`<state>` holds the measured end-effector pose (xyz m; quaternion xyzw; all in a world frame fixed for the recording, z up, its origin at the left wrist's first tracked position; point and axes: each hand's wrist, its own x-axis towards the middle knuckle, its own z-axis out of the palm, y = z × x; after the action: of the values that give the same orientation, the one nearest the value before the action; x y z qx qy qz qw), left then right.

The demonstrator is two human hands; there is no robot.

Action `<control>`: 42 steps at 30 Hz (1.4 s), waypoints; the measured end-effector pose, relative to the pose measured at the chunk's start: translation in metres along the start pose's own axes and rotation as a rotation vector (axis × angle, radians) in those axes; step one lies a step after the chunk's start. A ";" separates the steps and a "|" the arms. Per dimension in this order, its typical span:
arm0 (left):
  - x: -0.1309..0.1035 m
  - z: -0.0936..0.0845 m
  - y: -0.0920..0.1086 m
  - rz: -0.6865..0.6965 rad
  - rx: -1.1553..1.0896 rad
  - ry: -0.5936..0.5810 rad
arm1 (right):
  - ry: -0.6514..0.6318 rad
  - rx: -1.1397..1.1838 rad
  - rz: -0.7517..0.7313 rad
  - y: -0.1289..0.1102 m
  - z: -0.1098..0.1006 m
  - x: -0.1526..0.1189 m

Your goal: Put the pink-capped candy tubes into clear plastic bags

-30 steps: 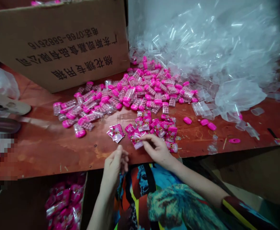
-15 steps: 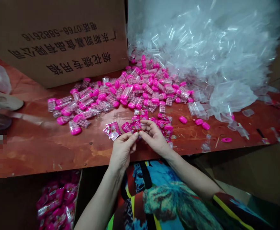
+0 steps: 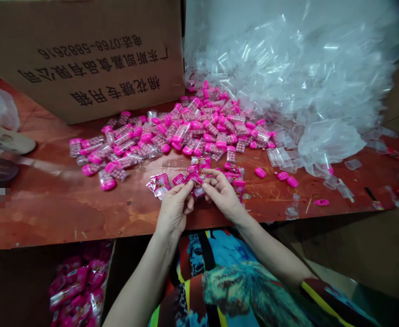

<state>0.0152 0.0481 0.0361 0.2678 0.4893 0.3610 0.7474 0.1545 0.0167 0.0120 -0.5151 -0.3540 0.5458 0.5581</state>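
Observation:
A small pink printed packet is pinched between my two hands above the front of the red table. My left hand holds its left side between thumb and forefinger. My right hand has thumb and fingers closed at its right side. More pink packets lie under and beside my right hand, and a small group of packets lies left of my fingertips. Behind them is a heap of clear bottles with pink caps, filled with pink balls.
A large cardboard box stands at the back left. Clear empty bottles are piled at the back right, beside a plastic bag. Loose pink caps lie on the red table. Below its edge, pink packed items fill a box.
My hands have moved slightly apart, and the packet between them shows more of its surface. The view has shifted slightly.

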 end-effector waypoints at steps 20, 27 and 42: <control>0.017 0.010 0.009 -0.036 0.009 0.057 | 0.409 -1.251 0.007 -0.030 -0.111 0.089; 0.018 0.004 0.021 -0.003 -0.103 0.120 | 0.452 -1.225 -0.120 -0.025 -0.109 0.093; 0.003 0.017 0.001 0.108 0.055 0.083 | 0.091 -0.054 -0.005 -0.012 -0.008 0.011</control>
<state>0.0318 0.0502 0.0416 0.2990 0.5144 0.3982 0.6981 0.1670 0.0275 0.0199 -0.5534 -0.3443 0.5106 0.5608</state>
